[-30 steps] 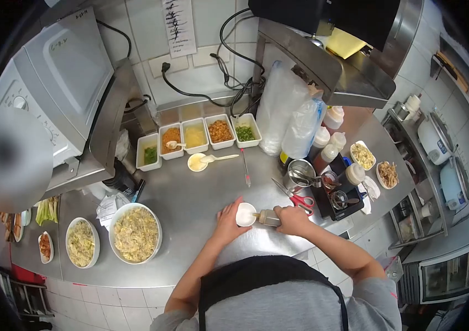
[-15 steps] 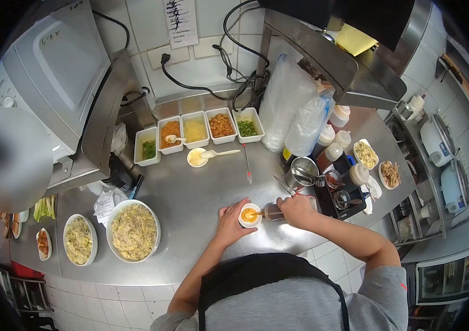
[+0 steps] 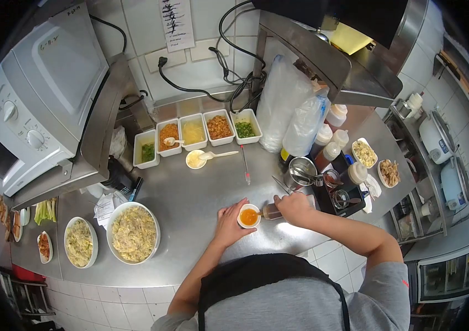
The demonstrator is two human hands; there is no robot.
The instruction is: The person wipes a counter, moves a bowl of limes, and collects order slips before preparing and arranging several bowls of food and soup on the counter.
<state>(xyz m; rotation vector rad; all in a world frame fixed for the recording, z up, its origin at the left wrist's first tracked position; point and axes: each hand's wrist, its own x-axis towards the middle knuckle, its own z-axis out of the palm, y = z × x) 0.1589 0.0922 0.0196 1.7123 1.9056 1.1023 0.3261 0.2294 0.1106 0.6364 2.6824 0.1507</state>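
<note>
On the white microwave (image 3: 35,118) to your left, you can make out a mark ending in "11.2" — its first letter is unclear — and smaller characters near the top edge that you cannot read surely. The wall sheet (image 3: 177,25) carries lines, many scribbled over, and the paper slip (image 3: 105,211) has print; both are illegible.

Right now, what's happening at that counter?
A person's left hand steadies a small white cup on the steel counter, and the right hand holds a squeeze bottle tipped toward it. Orange liquid sits in the cup. Two big bowls of a yellowish mix stand off to the left, and five white tubs line the back.
</note>
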